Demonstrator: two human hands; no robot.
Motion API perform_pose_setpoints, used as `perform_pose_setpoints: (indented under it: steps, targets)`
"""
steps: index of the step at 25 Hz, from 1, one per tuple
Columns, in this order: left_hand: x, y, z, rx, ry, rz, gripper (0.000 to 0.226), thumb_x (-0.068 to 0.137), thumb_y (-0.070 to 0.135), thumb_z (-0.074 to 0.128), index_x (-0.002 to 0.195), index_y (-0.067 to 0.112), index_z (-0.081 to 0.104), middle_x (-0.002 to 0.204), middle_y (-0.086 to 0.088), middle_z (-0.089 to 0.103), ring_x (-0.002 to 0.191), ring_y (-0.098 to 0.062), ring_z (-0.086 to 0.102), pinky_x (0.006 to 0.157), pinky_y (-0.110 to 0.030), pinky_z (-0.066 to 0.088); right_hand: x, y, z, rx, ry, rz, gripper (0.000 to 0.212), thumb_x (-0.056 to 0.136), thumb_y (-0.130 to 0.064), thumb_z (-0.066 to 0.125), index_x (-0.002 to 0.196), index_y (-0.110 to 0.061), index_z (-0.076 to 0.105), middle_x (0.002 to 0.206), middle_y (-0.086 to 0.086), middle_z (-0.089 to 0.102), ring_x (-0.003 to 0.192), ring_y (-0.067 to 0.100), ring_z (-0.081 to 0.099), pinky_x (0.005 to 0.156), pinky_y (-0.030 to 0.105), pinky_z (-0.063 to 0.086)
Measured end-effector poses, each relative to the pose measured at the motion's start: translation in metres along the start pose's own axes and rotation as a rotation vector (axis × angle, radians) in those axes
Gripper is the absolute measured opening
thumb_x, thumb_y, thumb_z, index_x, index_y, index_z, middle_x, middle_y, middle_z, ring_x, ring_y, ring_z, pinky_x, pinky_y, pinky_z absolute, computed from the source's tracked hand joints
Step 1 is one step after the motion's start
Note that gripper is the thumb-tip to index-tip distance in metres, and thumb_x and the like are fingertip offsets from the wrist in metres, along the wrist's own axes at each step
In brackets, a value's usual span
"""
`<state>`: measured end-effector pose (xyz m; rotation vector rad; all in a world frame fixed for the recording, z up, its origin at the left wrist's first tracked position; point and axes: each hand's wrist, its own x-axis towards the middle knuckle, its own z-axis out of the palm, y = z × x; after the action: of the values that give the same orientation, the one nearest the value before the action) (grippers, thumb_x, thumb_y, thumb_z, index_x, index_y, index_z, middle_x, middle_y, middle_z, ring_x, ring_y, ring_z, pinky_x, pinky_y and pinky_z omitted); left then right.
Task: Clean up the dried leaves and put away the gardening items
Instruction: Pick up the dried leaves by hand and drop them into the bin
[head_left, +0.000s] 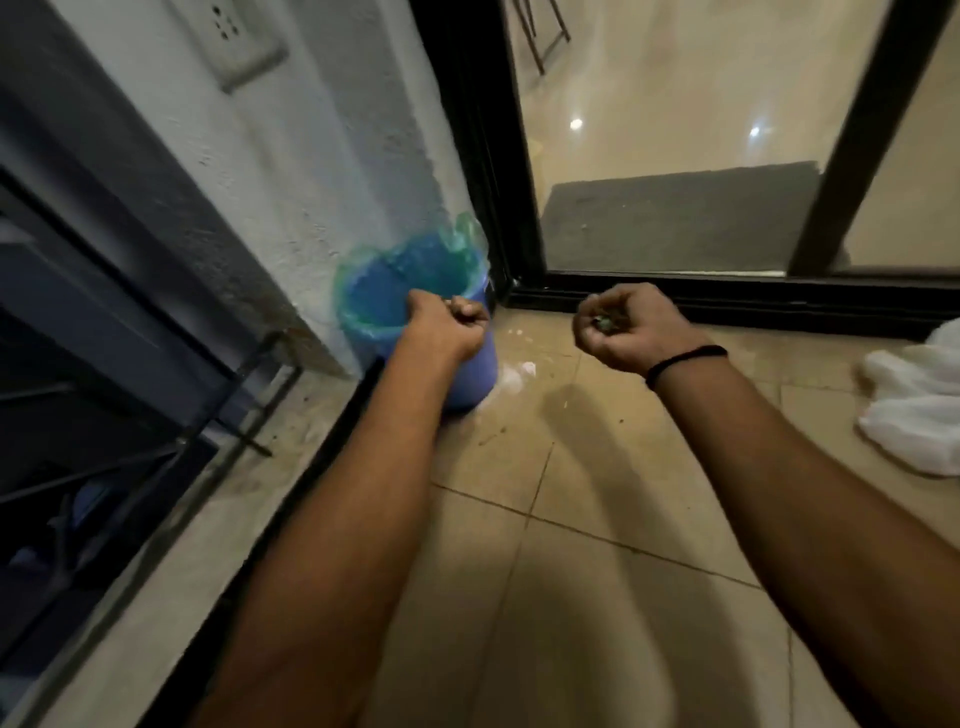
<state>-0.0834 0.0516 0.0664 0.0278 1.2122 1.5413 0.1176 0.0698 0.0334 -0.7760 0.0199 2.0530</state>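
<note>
Down on a tiled floor (597, 545), a blue bin (475, 382) with a green liner (460, 234) stands beside a glass door (675, 104). The left hand (449, 327) hovers over the bin's rim, fingers curled into a fist, likely to drop scraps inside; what it holds cannot be told. The right hand (626, 335), just right of the bin, cups dried leaves (600, 325) in curled fingers, probably awaiting its turn. A white cloth (919, 405) lies further right.

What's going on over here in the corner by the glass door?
A person is tidying up. Their right hand is curled round small dark bits, likely dried leaves, near a blue bin with a green liner. The left hand is curled over the bin's rim; whether it holds anything is unclear.
</note>
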Motion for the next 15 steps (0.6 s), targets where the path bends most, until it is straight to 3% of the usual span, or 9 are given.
perform_pose_setpoints:
  steps: [2,4,5,6,9,11,12,14,15]
  targets:
    - [0.013,0.053,-0.012,-0.066,0.05,0.071,0.036,0.099,0.021,0.024,0.07,0.011,0.042,0.064,-0.011,0.053,0.049,-0.018,0.047,0.048,-0.019,0.042,0.028,0.029,0.067,-0.081,-0.035,0.024,0.02,0.097,-0.001,0.035,0.081,0.0,0.047,0.084,0.016,0.048,0.073,0.023,0.052,0.055,0.031,0.058]
    - [0.018,0.088,-0.013,0.005,0.048,0.099,0.041,0.1,0.029,0.026,0.1,0.005,0.058,0.114,-0.018,0.06,0.097,-0.032,0.06,0.088,-0.041,0.05,0.044,0.055,0.12,-0.212,-0.13,0.051,0.028,0.098,-0.015,0.035,0.094,0.003,0.057,0.098,0.018,0.058,0.093,0.031,0.058,0.093,0.045,0.052]
    - [0.014,0.096,-0.011,0.063,0.04,0.088,0.048,0.101,0.035,0.026,0.125,0.005,0.054,0.138,-0.018,0.05,0.124,-0.039,0.05,0.107,-0.056,0.037,0.051,0.066,0.136,-0.284,-0.198,0.072,0.036,0.097,-0.023,0.036,0.105,-0.001,0.063,0.108,0.018,0.063,0.104,0.035,0.058,0.106,0.051,0.04]
    - [0.007,0.099,-0.008,0.124,0.041,0.097,0.055,0.101,0.04,0.026,0.141,0.007,0.044,0.15,-0.016,0.04,0.139,-0.043,0.035,0.115,-0.065,0.02,0.056,0.076,0.146,-0.323,-0.265,0.079,0.042,0.094,-0.03,0.036,0.11,-0.005,0.066,0.115,0.018,0.065,0.11,0.036,0.058,0.112,0.052,0.032]
    - [-0.012,0.097,-0.001,0.189,0.055,0.153,0.064,0.099,0.049,0.028,0.15,0.012,0.035,0.158,-0.019,0.03,0.145,-0.046,0.021,0.114,-0.072,0.005,0.065,0.086,0.141,-0.233,-0.389,0.142,0.056,0.093,-0.045,0.035,0.129,-0.008,0.058,0.14,0.021,0.052,0.128,0.038,0.05,0.112,0.055,0.031]
    - [-0.014,0.095,0.001,0.161,0.066,0.177,0.068,0.099,0.054,0.026,0.154,0.013,0.03,0.161,-0.018,0.025,0.147,-0.043,0.019,0.116,-0.069,0.008,0.06,0.079,0.121,-0.173,-0.359,0.146,0.068,0.098,-0.047,0.037,0.148,-0.002,0.034,0.154,0.026,0.03,0.142,0.039,0.032,0.117,0.055,0.023]
    - [-0.013,0.092,0.003,0.121,0.068,0.194,0.069,0.1,0.056,0.025,0.152,0.012,0.033,0.161,-0.016,0.026,0.147,-0.041,0.023,0.116,-0.063,0.015,0.058,0.071,0.108,-0.141,-0.316,0.116,0.062,0.101,-0.04,0.039,0.146,0.002,0.034,0.153,0.027,0.03,0.143,0.038,0.032,0.117,0.052,0.025]
    - [-0.004,0.078,0.012,0.032,0.08,0.252,0.064,0.1,0.058,0.025,0.122,0.005,0.053,0.15,-0.013,0.045,0.133,-0.031,0.048,0.096,-0.041,0.041,0.043,0.047,0.077,-0.118,-0.213,-0.006,0.031,0.103,-0.018,0.041,0.121,0.004,0.053,0.131,0.024,0.055,0.123,0.033,0.054,0.11,0.042,0.041]
    - [0.001,0.068,0.022,-0.015,0.115,0.306,0.058,0.102,0.055,0.028,0.091,0.005,0.054,0.124,-0.013,0.064,0.106,-0.024,0.065,0.076,-0.03,0.043,0.032,0.034,0.062,-0.126,-0.16,-0.053,0.021,0.101,-0.01,0.042,0.105,0.002,0.058,0.109,0.019,0.065,0.105,0.027,0.063,0.099,0.037,0.049]
